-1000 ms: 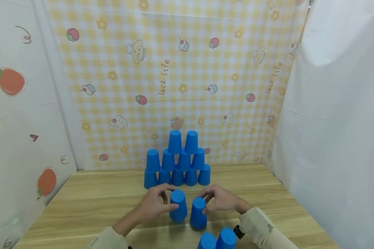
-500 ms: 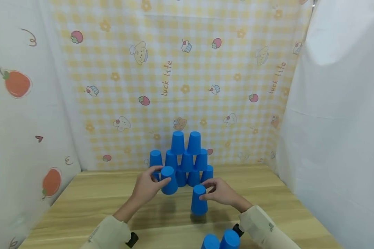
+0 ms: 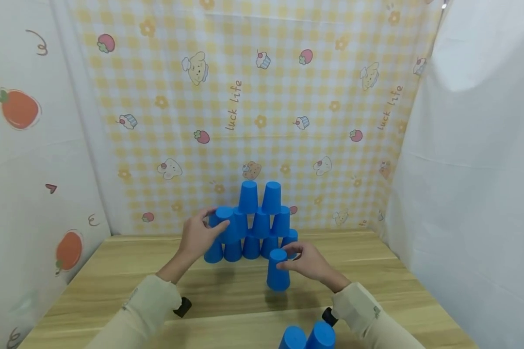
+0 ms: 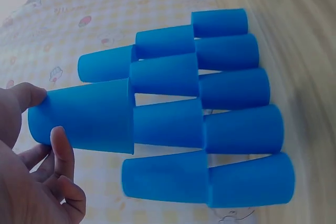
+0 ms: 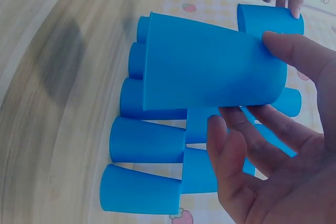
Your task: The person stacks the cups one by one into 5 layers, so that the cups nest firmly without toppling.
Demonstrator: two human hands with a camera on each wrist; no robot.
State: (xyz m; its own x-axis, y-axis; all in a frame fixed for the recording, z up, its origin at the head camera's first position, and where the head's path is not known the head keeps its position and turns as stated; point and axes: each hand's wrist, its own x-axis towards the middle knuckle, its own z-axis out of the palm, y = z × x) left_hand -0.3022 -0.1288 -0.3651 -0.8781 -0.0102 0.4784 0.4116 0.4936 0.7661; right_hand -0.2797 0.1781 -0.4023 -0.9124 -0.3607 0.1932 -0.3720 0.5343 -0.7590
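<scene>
My left hand pinches an upside-down blue cup near its base, thumb on one side and fingers on the other. That cup overlaps the left part of the cup pyramid in the head view. In the left wrist view the held cup is level with the top tier, its rim near a second-tier cup. My right hand grips another upside-down blue cup, raised above the table in front of the pyramid. The pyramid has several cups in each lower tier and two on top.
Two more upside-down blue cups stand close together at the near edge of the view, by the right forearm. A patterned curtain hangs right behind the pyramid. White cloth closes off both sides of the wooden table.
The left hand has carried its cup forward, up and leftward to the pyramid. The right hand has lifted its cup and brought it a little forward. The pyramid looks the same.
</scene>
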